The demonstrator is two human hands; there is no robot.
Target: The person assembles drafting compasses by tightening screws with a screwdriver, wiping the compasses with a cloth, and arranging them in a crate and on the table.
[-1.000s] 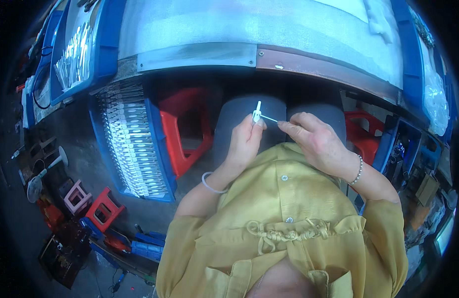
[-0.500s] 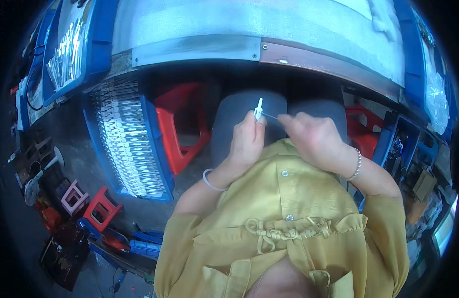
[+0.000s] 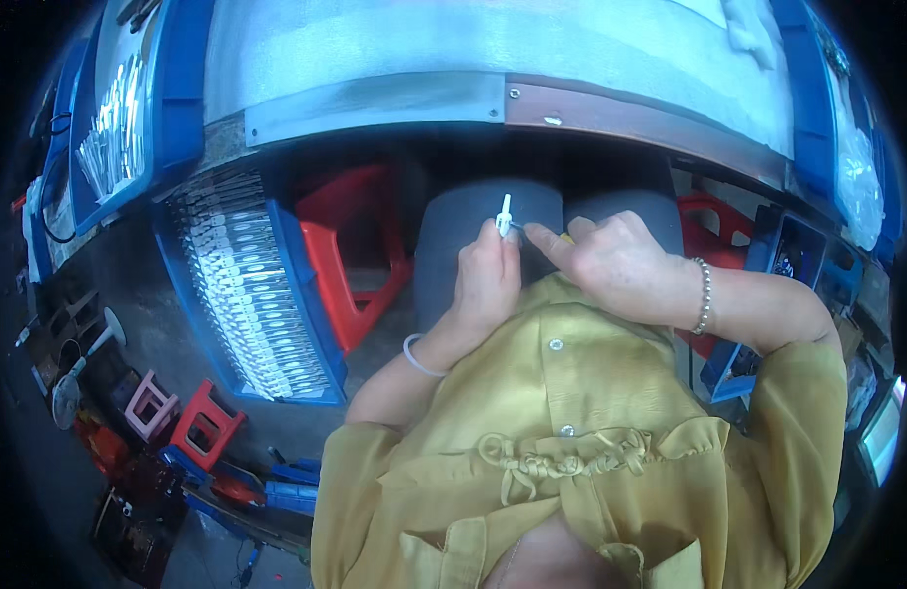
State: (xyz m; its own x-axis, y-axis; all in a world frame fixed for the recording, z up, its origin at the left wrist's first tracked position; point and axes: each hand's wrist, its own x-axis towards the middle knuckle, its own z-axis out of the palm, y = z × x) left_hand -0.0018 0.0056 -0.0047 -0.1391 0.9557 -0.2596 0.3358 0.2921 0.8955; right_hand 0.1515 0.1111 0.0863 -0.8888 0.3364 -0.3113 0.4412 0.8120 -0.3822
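Note:
Over my lap, my left hand is closed, pinching a small white plastic part between thumb and forefinger. The part's narrow tip points up and away from me. Just to its right, my right hand is closed around a thin metal-shafted tool, its forefinger stretched along the shaft. The shaft's end meets the side of the white part. Most of the tool is hidden by my fingers, so its kind cannot be made out.
A blue crate with rows of white parts stands left of my legs, beside a red stool. The pale worktable lies ahead. Blue bins with white pieces sit at its left; another blue bin is at its right.
My right hand has moved left, bringing its forefinger closer to the white part and leaving less of the shaft showing. My right elbow has swung outward. The left hand has barely moved.

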